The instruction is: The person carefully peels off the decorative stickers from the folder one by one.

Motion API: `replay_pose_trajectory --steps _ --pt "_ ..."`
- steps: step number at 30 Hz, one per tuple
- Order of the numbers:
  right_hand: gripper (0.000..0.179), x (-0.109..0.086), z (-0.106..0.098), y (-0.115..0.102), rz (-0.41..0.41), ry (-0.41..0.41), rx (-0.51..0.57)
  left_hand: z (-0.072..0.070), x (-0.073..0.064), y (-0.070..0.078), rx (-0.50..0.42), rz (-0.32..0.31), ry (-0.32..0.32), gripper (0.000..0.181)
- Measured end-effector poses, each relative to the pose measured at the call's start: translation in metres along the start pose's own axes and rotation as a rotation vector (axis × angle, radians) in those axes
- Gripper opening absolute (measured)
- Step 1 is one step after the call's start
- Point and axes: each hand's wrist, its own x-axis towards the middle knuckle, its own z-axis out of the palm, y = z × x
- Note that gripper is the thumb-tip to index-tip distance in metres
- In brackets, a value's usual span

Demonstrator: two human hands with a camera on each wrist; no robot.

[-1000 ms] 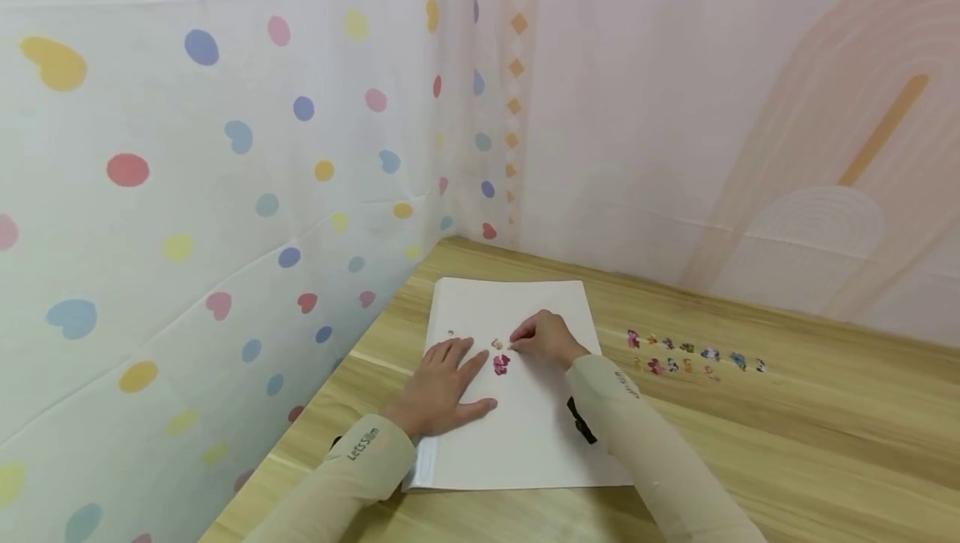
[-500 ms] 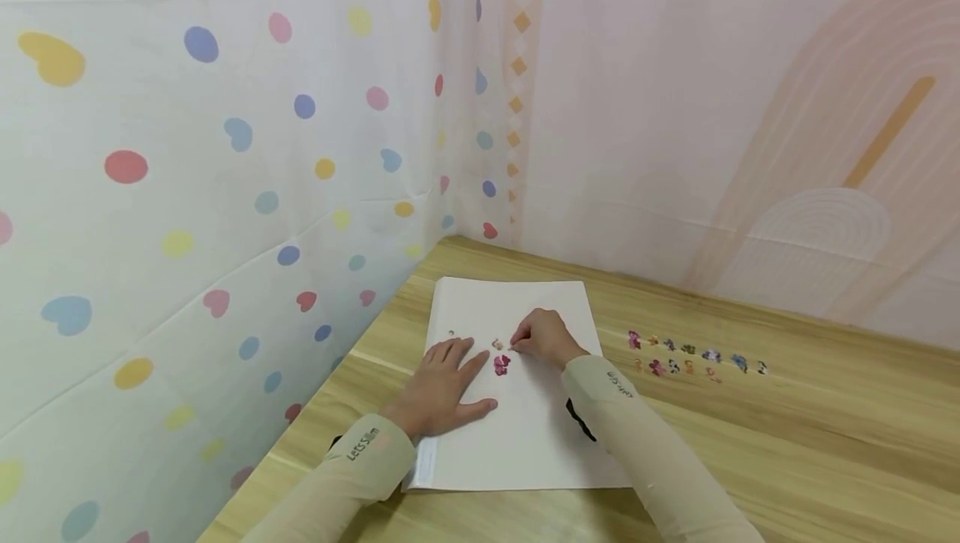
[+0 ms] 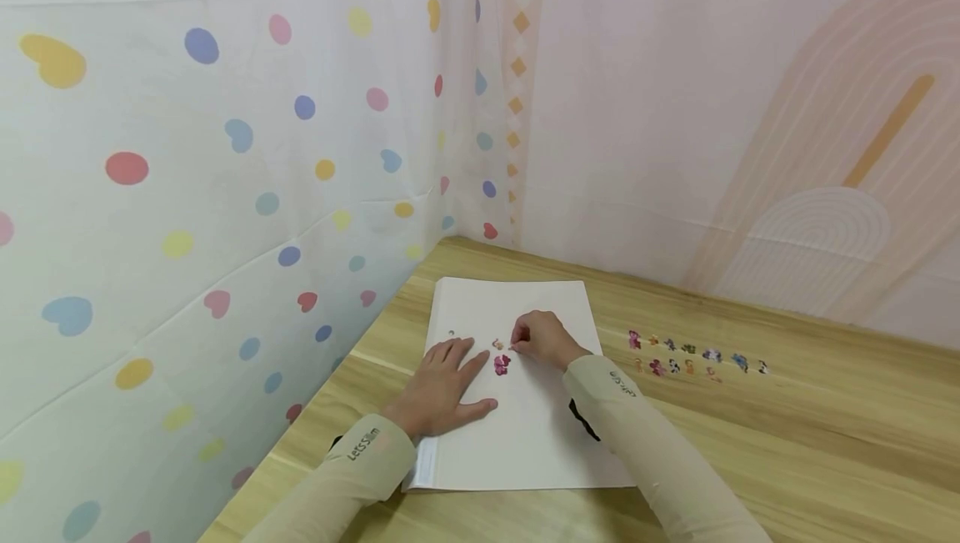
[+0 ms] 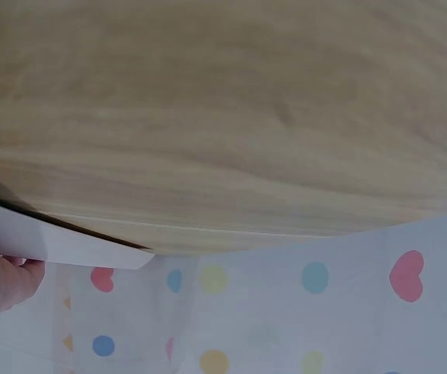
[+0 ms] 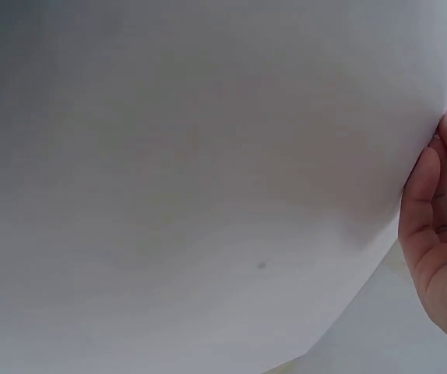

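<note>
My left hand [image 3: 442, 389] lies with fingers spread on a white sheet [image 3: 532, 443], over its left part. The right hand [image 3: 546, 338] bends over the sheet's middle, thumb and fingertips pinching a tiny pale sticker-like piece [image 3: 512, 349] against the paper. Much of that piece is hidden by the fingers. Just left of those fingertips sits a small orange-and-white piece [image 3: 497, 344]. Below it is a bigger magenta flower-like piece [image 3: 501, 365]. Another tiny piece [image 3: 451, 333] lies past the left fingers. In the right wrist view, the right hand's fingertips [image 5: 446, 128] meet the paper.
Two rows of small colourful flower-like pieces [image 3: 688, 349] lie on the wooden table [image 3: 787, 434] right of the sheet. A dotted curtain [image 3: 225, 276] borders the table on the left, and a pale pink patterned curtain [image 3: 637, 151] hangs behind.
Hardly anything differs. The right hand stays at the same spot on the sheet with a very slight shift of its fingers; the left hand keeps its place.
</note>
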Motion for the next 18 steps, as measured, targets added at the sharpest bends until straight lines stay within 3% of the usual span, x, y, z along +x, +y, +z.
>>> replay_pose_trajectory --steps 18 --pt "0.011 -0.0011 -0.0027 -0.0012 -0.091 -0.077 -0.102 -0.0016 0.0001 -0.0001 -0.002 -0.014 -0.022 0.068"
